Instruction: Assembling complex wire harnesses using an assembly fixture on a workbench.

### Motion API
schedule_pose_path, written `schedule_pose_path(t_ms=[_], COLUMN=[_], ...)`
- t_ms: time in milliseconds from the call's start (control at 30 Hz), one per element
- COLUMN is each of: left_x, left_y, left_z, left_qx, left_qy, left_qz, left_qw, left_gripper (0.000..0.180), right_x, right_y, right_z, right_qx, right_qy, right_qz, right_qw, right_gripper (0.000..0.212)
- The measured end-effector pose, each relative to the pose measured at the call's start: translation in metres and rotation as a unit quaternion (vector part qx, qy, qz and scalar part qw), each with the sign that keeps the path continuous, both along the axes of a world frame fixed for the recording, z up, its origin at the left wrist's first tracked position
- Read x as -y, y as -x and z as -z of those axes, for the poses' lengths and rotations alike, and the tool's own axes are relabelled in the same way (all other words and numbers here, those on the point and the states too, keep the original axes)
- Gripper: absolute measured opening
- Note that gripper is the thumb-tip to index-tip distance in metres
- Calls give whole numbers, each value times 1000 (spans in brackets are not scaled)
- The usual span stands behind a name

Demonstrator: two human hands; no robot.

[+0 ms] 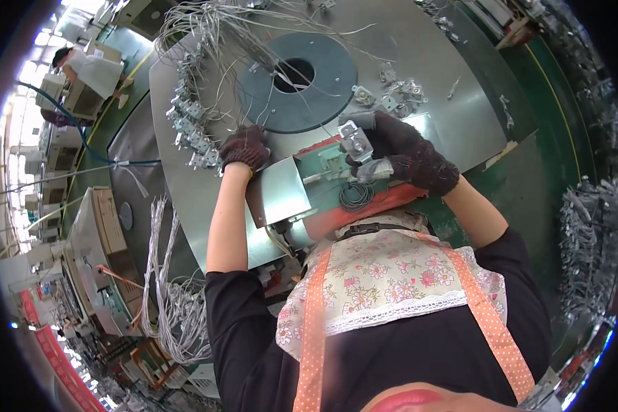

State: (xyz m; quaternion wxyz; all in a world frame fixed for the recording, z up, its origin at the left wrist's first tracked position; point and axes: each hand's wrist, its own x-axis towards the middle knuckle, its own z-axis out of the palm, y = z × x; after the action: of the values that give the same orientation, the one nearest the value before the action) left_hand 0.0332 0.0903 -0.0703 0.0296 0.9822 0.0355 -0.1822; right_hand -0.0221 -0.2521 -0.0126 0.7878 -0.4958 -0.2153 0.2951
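My right hand point(408, 154), in a dark glove with pale fingertips, grips a small silvery metal bracket point(355, 141) with holes, just above the near edge of the table. My left hand point(245, 148), also gloved, is curled closed on the table beside a row of metal parts with thin wires point(189, 127). Whatever its fingers hold is hidden. Between the hands sits a bench fixture with a shiny metal cover point(276, 196) and a greenish plate point(331, 163). Below the bracket lies a coil of dark cable point(357, 197).
A round dark disc point(336, 69) with a central hole is set in the metal table point(419, 41); grey wires point(213, 24) spread over it. More metal parts point(402, 96) lie at its right. Wire bundles point(175, 323) hang at left. Farther off, a person point(93, 72) is at work.
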Motion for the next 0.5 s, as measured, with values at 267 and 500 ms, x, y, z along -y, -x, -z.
schedule_pose_path(t_ms=[267, 500], left_x=[-21, -4], left_y=[-19, 3], left_z=[-8, -15], left_qx=[-38, 18], left_qy=[-9, -36], left_qz=[15, 74], left_qw=[999, 996], left_gripper=[42, 42], right_x=[-11, -22], right_y=[9, 25], right_z=[-1, -21], right_qx=[22, 6], right_qy=[27, 78], right_qz=[7, 74], right_qw=[999, 994], right_gripper=[78, 72])
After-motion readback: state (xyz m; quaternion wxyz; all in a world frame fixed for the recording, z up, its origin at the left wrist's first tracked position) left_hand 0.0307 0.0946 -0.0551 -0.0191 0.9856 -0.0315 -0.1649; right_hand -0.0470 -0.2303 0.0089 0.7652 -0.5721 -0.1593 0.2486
